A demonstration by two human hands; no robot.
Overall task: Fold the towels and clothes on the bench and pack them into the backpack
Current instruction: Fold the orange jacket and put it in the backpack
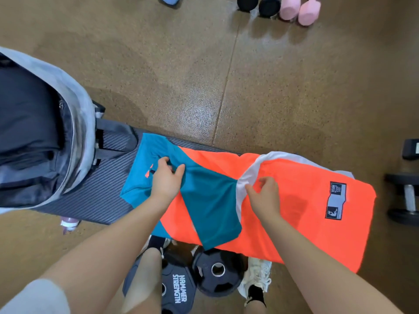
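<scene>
A: While the orange shirt [283,200] lies spread on the surface [108,177], how should the fold be made?

B: Its teal sleeve [204,200] is pinched by the left hand [165,180]; the white collar [243,186] is gripped by the right hand [267,193]. Fabric should be drawn taut, then folded toward the open backpack [45,132] at left.

Landmark: bench [108,200]. Crowded at its left end by the open backpack [45,132], straps trailing onto the pad. Bare strip of pad just right of the backpack. Covered beyond that by the orange and teal garment [294,200]. Blocked beneath the near edge by weight plates [217,270]. Open floor past the far edge.
</scene>
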